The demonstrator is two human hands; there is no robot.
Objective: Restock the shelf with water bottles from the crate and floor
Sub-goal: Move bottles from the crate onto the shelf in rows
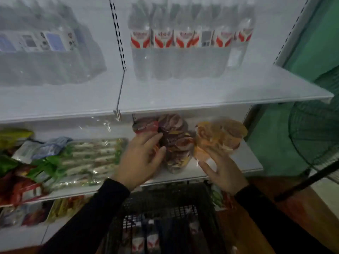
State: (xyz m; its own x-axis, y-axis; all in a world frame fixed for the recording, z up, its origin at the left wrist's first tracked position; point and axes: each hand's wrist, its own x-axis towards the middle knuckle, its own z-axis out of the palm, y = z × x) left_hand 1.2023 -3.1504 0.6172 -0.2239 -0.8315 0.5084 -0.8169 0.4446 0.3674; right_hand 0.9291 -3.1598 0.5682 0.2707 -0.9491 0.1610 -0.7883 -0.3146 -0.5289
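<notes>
Count: 6 red-label water bottles (190, 44) on top shelf (183, 92), 2 hands, 1 black crate (165, 208), 1 fan (315, 136).

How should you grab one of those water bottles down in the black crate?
From straight above, by the neck just under the cap. The water bottles stand upright and packed close inside the black crate, so only their tops are free; the crate walls block the sides. Both hands are busy on the snack shelf now, so this is a guess.
</notes>
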